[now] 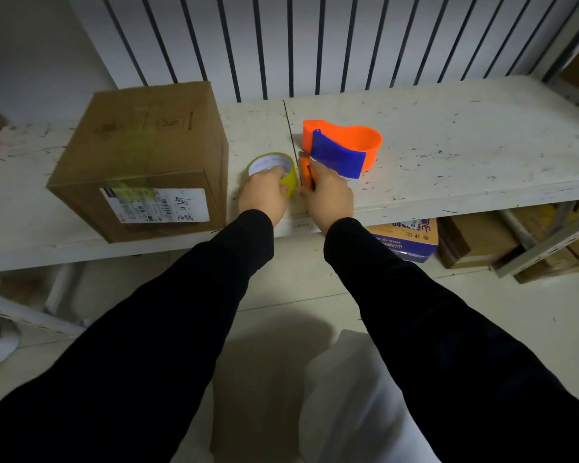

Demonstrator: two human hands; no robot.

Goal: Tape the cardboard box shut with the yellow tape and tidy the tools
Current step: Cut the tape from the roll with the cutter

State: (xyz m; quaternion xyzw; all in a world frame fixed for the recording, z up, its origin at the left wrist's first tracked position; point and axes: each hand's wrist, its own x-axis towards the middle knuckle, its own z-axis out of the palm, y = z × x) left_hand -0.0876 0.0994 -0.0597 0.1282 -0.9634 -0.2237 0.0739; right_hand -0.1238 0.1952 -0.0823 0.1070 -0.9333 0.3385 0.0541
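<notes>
Your left hand (263,195) is wrapped around the round roll of yellow tape (274,172), which sits on the scuffed white tabletop (448,138) just right of the closed brown cardboard box (141,158). Your right hand (328,195) is clenched on a slim orange utility knife (306,172), its tip pointing away from you and lying just beside the roll. The orange and blue plastic tape dispenser (341,148) stands immediately behind the knife, close to touching it.

A faint yellowish band appears to run across the box top; blur prevents confirming it as tape, so I judge the sealing done and tidying under way, with reservation.

Risks noted:
- The knife tip lies very near your left fingers. Whether the blade is extended cannot be told. Any sideways slip brings the edge against them.
- Both hands work at the front edge of the tabletop; a nudge could send the roll or the knife to the floor.
- The dispenser crowds the knife's forward path; pushing ahead could tip or shove it.
- The box sits near the tabletop's front edge; a stray elbow could shift it.
</notes>
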